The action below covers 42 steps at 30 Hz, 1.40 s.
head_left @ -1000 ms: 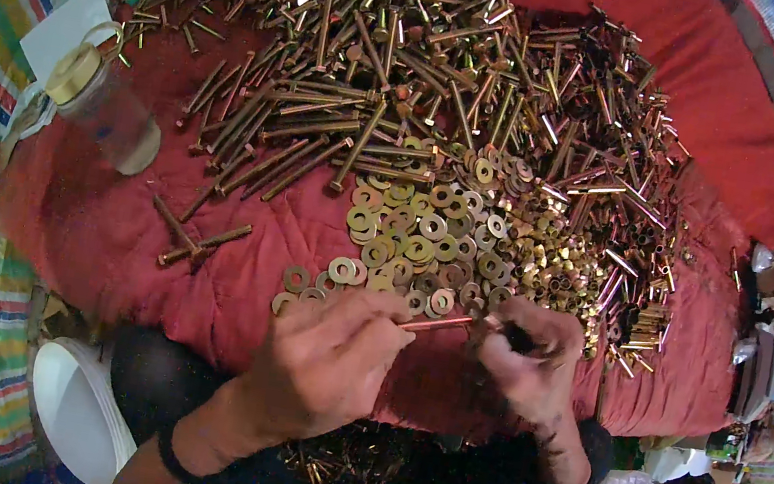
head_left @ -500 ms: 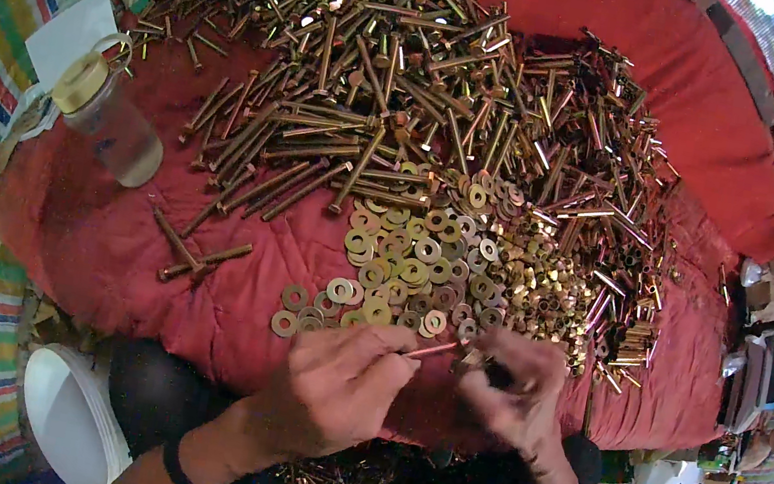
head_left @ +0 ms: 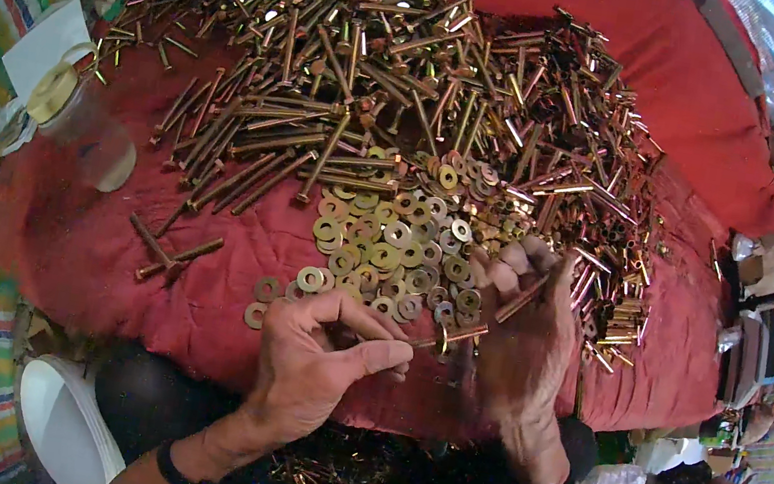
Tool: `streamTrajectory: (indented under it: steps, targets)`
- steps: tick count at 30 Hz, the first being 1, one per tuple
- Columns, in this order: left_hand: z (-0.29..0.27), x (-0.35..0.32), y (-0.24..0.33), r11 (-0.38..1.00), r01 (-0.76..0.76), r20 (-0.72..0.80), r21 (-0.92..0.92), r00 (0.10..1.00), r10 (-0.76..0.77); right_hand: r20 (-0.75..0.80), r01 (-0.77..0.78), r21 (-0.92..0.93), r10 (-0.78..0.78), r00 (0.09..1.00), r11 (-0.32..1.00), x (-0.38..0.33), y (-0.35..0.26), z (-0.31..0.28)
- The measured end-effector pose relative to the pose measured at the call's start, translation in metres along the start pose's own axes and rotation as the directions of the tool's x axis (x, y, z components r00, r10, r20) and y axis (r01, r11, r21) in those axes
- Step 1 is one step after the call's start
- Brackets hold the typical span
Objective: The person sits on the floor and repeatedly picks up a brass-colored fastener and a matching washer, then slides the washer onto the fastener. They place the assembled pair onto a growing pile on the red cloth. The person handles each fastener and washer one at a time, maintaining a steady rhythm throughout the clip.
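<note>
My left hand [head_left: 330, 347] is closed in a pinch on a bolt [head_left: 467, 335], whose threaded shank points right. A thin washer [head_left: 443, 340] stands around that shank, a little out from my fingertips; the bolt's head is hidden in the hand. Up and to the right, over the edge of the brass-coloured nuts [head_left: 506, 207], my right hand [head_left: 531, 356] has its fingers curled. A slim coppery metal tube [head_left: 521, 300] lies between its thumb and fingers. Loose flat washers [head_left: 385, 255] spread just beyond my left hand.
A big heap of bolts [head_left: 334, 61] covers the far part of the red padded cloth [head_left: 70, 263]. Short metal sleeves [head_left: 624, 310] lie at the right. Two bolts [head_left: 182, 255] and a clear jar [head_left: 98, 146] are at the left. Below are a white tub [head_left: 65, 424] and more bolts [head_left: 330, 476].
My right hand has left the bolt's end and moved up over the nuts, where a tube now shows in it. The washer on the bolt now shows plainly. The view has shifted slightly.
</note>
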<state>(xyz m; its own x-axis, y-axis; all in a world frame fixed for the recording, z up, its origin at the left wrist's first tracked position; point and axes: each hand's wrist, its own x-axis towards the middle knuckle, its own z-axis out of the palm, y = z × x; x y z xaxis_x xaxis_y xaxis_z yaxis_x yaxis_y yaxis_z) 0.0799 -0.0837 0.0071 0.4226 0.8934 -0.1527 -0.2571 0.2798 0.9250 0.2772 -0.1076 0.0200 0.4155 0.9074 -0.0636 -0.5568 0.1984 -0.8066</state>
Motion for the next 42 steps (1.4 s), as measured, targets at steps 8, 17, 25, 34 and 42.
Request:
streamTrajectory:
  steps: [8,17,25,34,42]
  targets:
    - [0.003,-0.001,-0.007,0.999,-0.020,-0.011,-0.035,1.000,0.020,-0.026,-0.106,-0.058,0.105,0.994,0.993,-0.006,0.000,0.009]
    - [-0.012,0.003,-0.007,0.984,-0.050,-0.031,-0.171,0.998,0.045,-0.030,0.058,-0.333,-0.072,0.997,0.941,-0.006,-0.017,0.002]
    - [-0.013,0.004,-0.006,0.976,-0.060,-0.022,-0.211,0.998,0.056,0.034,0.300,-0.465,-0.322,0.946,0.833,-0.008,-0.005,-0.009]
    - [-0.014,0.001,0.001,0.952,0.181,0.059,-0.248,0.983,-0.171,0.164,0.142,-0.471,-0.072,0.984,0.871,-0.025,-0.004,0.003]
    - [0.000,-0.003,-0.004,0.930,0.149,0.039,-0.337,0.989,-0.144,0.605,0.577,-0.730,-0.047,0.795,0.365,-0.034,0.013,0.016]
